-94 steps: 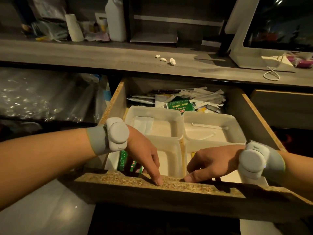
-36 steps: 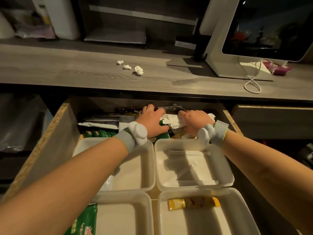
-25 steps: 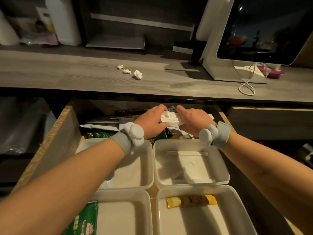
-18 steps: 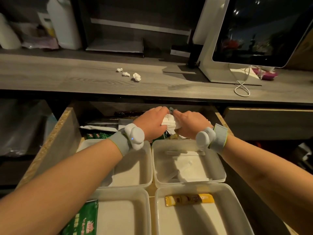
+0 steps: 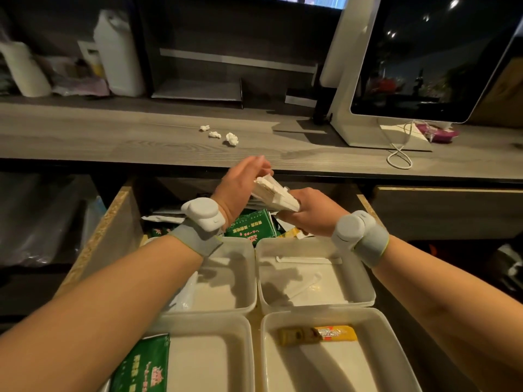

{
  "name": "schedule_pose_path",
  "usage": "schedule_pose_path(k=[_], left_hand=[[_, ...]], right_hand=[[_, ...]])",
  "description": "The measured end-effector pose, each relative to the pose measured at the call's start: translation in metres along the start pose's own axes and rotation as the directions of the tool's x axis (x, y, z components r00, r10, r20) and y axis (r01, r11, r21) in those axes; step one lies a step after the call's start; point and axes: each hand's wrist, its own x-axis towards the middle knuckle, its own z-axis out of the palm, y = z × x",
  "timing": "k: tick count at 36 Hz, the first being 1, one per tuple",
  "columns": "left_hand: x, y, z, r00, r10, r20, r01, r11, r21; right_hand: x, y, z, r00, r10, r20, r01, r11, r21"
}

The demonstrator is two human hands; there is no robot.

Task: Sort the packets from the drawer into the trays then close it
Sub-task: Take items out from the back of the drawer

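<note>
Right hand (image 5: 311, 213) grips one end of a bundle of white packets (image 5: 273, 192), fingers wrapped around it, raised over the back of the open drawer (image 5: 113, 222). Bundle's long axis runs up and away from the right hand toward the left hand (image 5: 240, 185), which stands open and flat, palm against the bundle's free end, squaring it. Far-right tray (image 5: 368, 281), holding similar long white packets, lies directly below and toward the body from the right hand, which is the nearer one. Judgement: next move is a short pull back and down into that tray. Loose green packet (image 5: 252, 226) sits just under both hands.
</note>
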Motion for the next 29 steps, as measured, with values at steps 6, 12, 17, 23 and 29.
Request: schedule_pose_path(k=[6,12,17,23,29], left_hand=[[0.001,0.014,0.003,0.990,-0.018,-0.142,0.004,0.995,-0.100],[-0.010,0.022,0.016,0.986,0.079,0.147,-0.087,0.995,0.047],[-0.012,0.019,0.030,0.955,0.093,0.281,-0.155,0.966,0.206],[-0.024,0.009,0.036,0.928,0.086,0.362,-0.186,0.949,0.253],[-0.038,-0.009,0.047,0.888,0.025,0.460,-0.221,0.899,0.378]], right_hand=[[-0.010,-0.002,0.009,0.995,0.059,0.076,-0.077,0.961,0.266],[-0.018,-0.009,0.013,0.990,0.080,0.118,-0.120,0.912,0.392],[-0.019,-0.010,0.019,0.991,0.113,0.065,-0.129,0.913,0.386],[-0.027,0.002,0.039,0.986,0.157,0.059,-0.167,0.893,0.417],[-0.040,0.018,0.061,0.969,0.235,0.070,-0.243,0.873,0.423]])
